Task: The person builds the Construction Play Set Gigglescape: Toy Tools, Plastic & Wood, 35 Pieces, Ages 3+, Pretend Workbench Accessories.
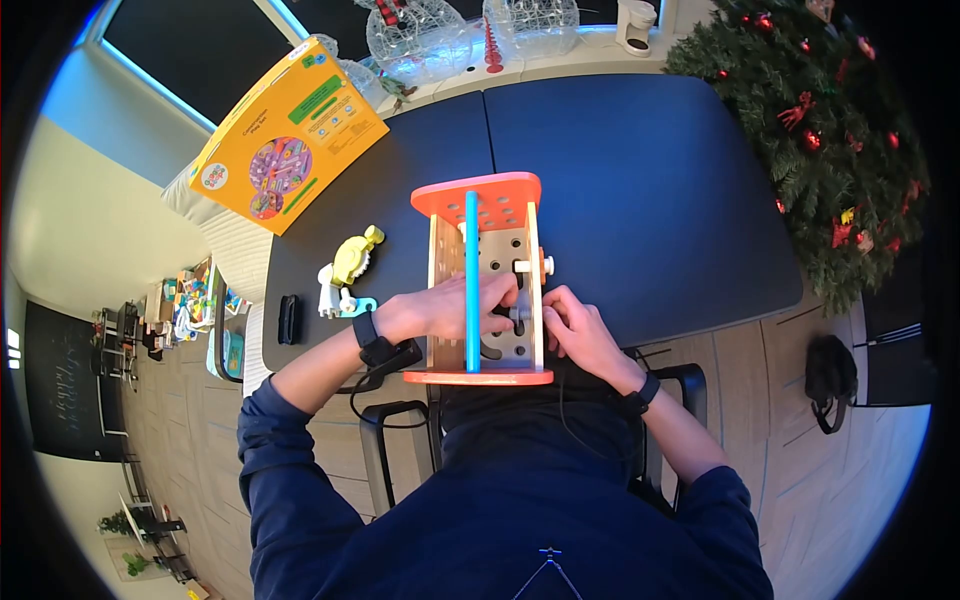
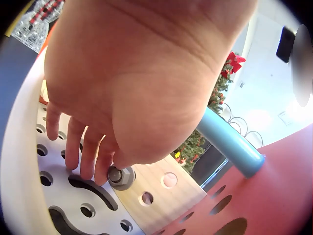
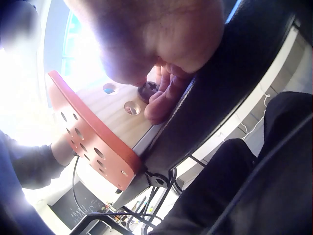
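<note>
An orange-ended wooden toy bench with a blue rod stands at the table's near edge. Reaching in under the rod, my left hand has its thumb and a fingertip at a grey hex nut on the inner face of the wooden side panel. My right hand is outside that same panel, with thumb and fingers around a dark, cross-slotted screw head. Whether screw and nut are joined is hidden. A white peg sticks out of the panel farther up.
On the dark table, a green-and-white toy figure and a black case lie left of the bench. A yellow box stands at back left. A decorated tree borders the right side.
</note>
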Demonstrator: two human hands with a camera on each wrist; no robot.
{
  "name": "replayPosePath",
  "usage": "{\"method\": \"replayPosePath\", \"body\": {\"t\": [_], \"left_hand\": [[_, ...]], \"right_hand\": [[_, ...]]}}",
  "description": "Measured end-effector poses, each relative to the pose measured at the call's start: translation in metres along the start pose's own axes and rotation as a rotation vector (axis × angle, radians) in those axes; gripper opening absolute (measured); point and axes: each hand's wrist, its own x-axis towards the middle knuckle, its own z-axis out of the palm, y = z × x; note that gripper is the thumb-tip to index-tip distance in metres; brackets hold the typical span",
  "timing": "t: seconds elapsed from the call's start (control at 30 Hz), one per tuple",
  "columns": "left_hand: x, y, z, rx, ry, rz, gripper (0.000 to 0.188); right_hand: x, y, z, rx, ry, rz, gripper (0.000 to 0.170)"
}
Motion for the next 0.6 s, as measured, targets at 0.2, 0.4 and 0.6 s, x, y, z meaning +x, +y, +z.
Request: {"method": "replayPosePath", "body": {"t": [0.2, 0.4, 0.6], "left_hand": [[0.005, -0.011, 0.005, 0.002, 0.063, 0.057, 0.034], [0.009, -0.014, 0.006, 0.049, 0.03, 0.114, 0.035], [0.005, 0.001, -0.001, -0.071, 0.008, -0.051, 0.032]], "right_hand": [[0.0, -0.001, 0.0, -0.01, 0.0, 0.003, 0.021], [0.0, 0.0, 0.0, -0.001, -0.003, 0.015, 0.021], [-0.001, 0.002, 0.0, -0.002, -0.002, -0.007, 0.021]]}}
